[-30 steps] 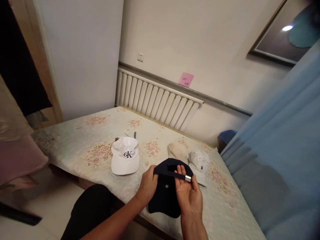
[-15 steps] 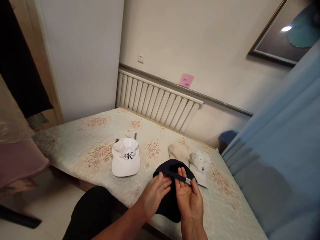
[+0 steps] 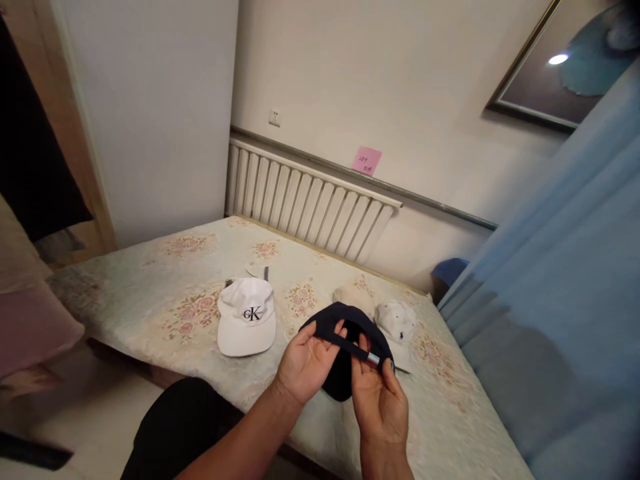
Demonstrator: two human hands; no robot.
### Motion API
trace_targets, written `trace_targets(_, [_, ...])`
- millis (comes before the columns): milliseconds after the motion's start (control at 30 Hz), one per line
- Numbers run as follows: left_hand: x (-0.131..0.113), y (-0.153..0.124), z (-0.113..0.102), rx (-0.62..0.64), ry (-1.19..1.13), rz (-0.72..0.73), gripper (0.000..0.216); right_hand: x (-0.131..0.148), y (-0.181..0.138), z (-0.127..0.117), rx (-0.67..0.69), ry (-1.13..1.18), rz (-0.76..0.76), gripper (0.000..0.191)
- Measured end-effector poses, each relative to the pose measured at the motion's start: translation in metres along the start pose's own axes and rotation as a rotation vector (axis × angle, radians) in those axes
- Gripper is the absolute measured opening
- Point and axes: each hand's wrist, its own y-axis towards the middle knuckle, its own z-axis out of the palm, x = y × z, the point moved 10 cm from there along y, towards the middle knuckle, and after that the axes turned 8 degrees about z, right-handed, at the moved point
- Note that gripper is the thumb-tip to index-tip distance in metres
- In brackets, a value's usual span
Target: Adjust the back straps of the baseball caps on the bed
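Between my hands is a dark navy baseball cap (image 3: 333,319), its back strap and opening turned toward me, held above the bed. My left hand (image 3: 309,363) grips the cap's left rear edge, with fingertips inside the opening. My right hand (image 3: 381,400) grips the strap near its metal buckle (image 3: 373,360), some fingers behind the strap. On the bed to the left lies a white cap (image 3: 247,317) with black CK letters. Just beyond the navy cap are a beige cap (image 3: 354,297) and a white cap with a small dark logo (image 3: 397,323), both partly covered.
The caps lie on a bed with a floral cover (image 3: 195,267). A white radiator (image 3: 305,200) runs along the wall behind it. A blue curtain (image 3: 540,280) hangs at the right, and clothes (image 3: 40,153) hang at the left.
My left hand has turned palm-up and its fingers have moved into the cap's opening. The navy cap has tilted and risen slightly, and my right hand still holds the strap.
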Motion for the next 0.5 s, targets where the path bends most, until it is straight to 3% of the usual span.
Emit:
trace_targets(100, [-0.008, 0.004, -0.008, -0.004, 0.019, 0.031, 0.032, 0.001, 0.003, 0.001, 0.002, 0.049, -0.008, 0.029])
trace_targets(300, [-0.017, 0.012, -0.047, -0.096, 0.072, 0.048, 0.032, -0.008, 0.009, -0.027, -0.095, 0.132, 0.046, 0.029])
trace_targets(500, [-0.019, 0.009, -0.044, -0.053, 0.081, 0.039, 0.038, 0.000, 0.011, -0.035, -0.145, 0.100, 0.032, 0.026])
